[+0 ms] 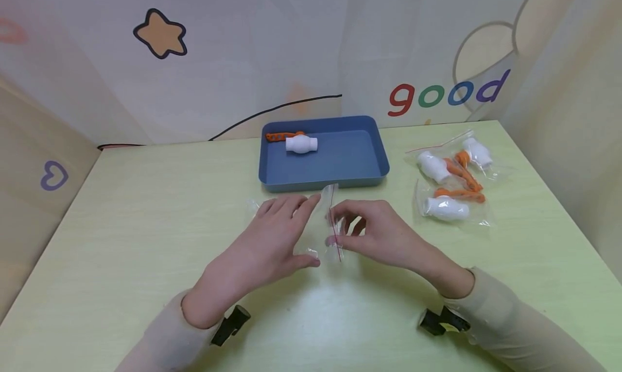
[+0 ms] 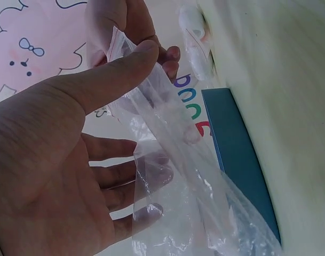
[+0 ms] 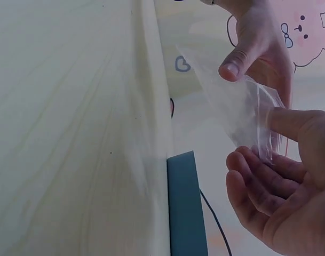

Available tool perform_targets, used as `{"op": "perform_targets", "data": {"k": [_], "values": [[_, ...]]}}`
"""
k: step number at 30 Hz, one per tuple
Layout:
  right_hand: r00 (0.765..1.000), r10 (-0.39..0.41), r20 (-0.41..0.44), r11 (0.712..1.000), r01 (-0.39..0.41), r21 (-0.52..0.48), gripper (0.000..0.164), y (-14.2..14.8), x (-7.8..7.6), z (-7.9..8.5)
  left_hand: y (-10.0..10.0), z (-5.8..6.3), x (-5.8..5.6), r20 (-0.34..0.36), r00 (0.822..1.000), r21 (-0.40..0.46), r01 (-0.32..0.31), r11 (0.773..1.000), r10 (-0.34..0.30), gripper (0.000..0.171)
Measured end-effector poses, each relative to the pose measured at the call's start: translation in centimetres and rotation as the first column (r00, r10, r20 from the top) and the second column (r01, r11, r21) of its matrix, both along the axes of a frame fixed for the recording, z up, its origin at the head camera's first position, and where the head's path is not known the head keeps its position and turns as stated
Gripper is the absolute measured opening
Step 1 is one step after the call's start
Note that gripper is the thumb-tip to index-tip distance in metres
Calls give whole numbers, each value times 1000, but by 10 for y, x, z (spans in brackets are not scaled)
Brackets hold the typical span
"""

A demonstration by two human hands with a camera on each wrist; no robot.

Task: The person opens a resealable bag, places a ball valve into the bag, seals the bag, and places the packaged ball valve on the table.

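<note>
A clear zip bag with a red line along its mouth is held up between both hands over the near side of the table; nothing shows inside it. The right hand pinches the bag's mouth edge between thumb and curled fingers. On the other side is the left hand, its fingers nearly straight and spread along the bag, thumb held apart from them. From the left wrist, the left thumb overlaps the clear plastic near its mouth, with the fingers behind it. The right wrist view shows the right thumb on the bag's zip strip.
Beyond the hands, a blue tray holds a white ribbed fitting and an orange handle-like piece. Several clear bags with white fittings and orange pieces lie at the right. A printed curtain hangs behind the table.
</note>
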State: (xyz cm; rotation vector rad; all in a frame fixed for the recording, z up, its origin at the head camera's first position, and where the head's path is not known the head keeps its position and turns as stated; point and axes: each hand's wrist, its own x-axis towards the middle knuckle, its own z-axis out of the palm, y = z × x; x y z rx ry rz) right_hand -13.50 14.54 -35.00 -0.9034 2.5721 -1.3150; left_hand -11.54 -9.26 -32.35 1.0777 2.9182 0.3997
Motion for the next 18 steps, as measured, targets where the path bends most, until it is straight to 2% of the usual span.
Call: {"op": "perform_targets", "data": {"k": [8, 18], "values": [[999, -31, 37, 999, 32, -10, 52, 1, -1, 0, -4, 0, -4, 34, 999, 15, -25, 1000, 25, 113], [998, -47, 48, 998, 49, -40, 53, 1, -2, -1, -13, -7, -15, 141, 989, 70, -59, 996, 49, 129]]}}
